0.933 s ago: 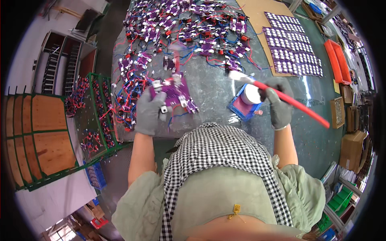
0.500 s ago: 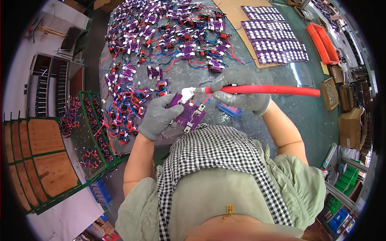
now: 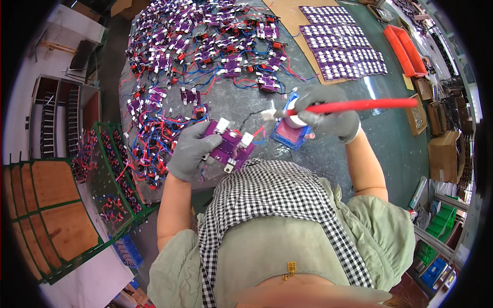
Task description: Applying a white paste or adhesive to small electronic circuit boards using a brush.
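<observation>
In grey gloves, my left hand [image 3: 191, 151] is closed on the edge of a purple circuit board [image 3: 237, 152] with white connectors, held tilted in front of the apron. My right hand [image 3: 328, 114] grips a brush [image 3: 380, 104] with a long red handle and a metal ferrule. Its white bristle tip [image 3: 268, 115] points left, apart from the board and above it. Beneath the right hand sits a small blue tray [image 3: 294, 145] with a pink pad [image 3: 290, 133] and a white round item [image 3: 295, 121], partly hidden by the fingers.
Wired purple boards [image 3: 205, 46] pile up across the table's far left. Rows of bare boards [image 3: 341, 46] lie on cardboard [image 3: 298, 31] at the back. A red bin [image 3: 405, 51] and cardboard boxes [image 3: 444, 154] line the right; a green rack [image 3: 110, 169] stands left.
The brush has lifted off the board and moved right with my right hand. My left hand has shifted slightly left and down with the board. More of the blue tray shows.
</observation>
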Tool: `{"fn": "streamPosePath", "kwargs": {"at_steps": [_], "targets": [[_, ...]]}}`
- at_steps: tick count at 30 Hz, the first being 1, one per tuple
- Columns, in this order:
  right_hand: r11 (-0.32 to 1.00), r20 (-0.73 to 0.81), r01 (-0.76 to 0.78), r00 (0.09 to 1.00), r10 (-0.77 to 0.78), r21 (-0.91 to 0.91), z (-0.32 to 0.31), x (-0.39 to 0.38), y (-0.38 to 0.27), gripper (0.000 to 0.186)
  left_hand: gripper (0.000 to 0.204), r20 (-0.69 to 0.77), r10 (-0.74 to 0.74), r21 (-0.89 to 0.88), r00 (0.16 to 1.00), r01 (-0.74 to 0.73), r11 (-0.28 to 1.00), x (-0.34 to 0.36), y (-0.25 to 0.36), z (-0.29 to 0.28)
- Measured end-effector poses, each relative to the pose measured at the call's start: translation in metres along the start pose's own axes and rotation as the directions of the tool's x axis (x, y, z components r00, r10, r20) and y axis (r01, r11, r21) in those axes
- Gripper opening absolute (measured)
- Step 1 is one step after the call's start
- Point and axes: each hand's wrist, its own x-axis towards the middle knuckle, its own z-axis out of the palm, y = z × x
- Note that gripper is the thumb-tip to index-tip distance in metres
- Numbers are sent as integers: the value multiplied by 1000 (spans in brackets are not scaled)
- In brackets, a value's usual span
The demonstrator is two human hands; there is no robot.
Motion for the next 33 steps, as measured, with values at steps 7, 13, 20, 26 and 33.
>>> {"fn": "streamPosePath", "kwargs": {"at_steps": [7, 13, 20, 26, 33], "targets": [[900, -26, -175, 983, 180, -400, -29, -67, 104, 16, 25, -190, 211, -596, 959, -283, 752, 1, -25, -23], [701, 116, -12, 984, 134, -713, 5, -79, 153, 24, 26, -310, -35, -814, 950, -247, 525, 38, -59, -27], [793, -89, 55, 987, -137, -607, 13, -86, 113, 35, 34, -339, 118, -635, 933, -319, 703, 53, -77, 8], [998, -413, -49, 910, 26, -45, 45, -50, 11, 10, 36, -448, 328, -317, 832, -491, 811, 48, -60, 43], [984, -381, 86, 914, -139, -153, 64, -34, 13, 16, 31, -413, 441, -146, 797, -536, 832, 42, -53, 51]]}}
